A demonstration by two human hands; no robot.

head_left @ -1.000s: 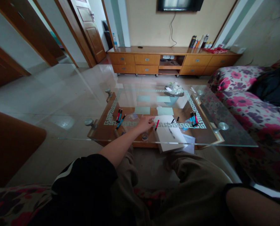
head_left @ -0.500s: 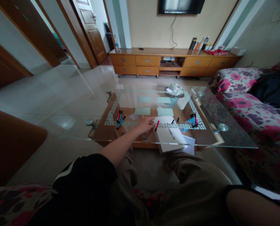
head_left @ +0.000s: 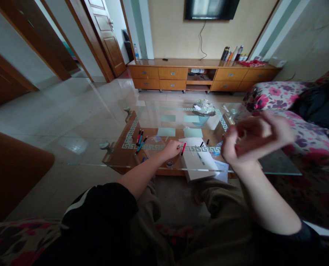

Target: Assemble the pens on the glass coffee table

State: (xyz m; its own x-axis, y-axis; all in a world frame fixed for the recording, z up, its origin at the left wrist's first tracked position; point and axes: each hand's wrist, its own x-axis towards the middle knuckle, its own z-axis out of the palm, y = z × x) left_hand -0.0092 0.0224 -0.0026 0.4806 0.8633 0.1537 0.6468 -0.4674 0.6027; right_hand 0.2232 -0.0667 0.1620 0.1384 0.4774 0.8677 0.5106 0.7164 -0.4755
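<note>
My left hand (head_left: 172,149) rests low over the glass coffee table (head_left: 150,157), its fingers curled closed. What they hold, if anything, is hidden. Just right of its fingertips is a red marker (head_left: 183,149) with a dark end. Raised over the table's right side, my right hand (head_left: 257,138) has bent fingers but is smeared by motion, so its grip is unclear. Two short dark pieces, a left one (head_left: 201,144) and a right one (head_left: 208,141), are between my hands. A group of red, blue and black markers (head_left: 140,139) lies to the left.
A white box-like slab (head_left: 196,168) with a pen (head_left: 201,159) shows near the table's front edge. Beyond the table stand a filled wastebasket (head_left: 204,117) and a long wooden cabinet (head_left: 172,75). A floral sofa (head_left: 277,94) is on the right.
My right hand has come up into view over the right side, covering the markers there. My left hand has drawn back slightly and its fingers have curled. The red marker looks unmoved.
</note>
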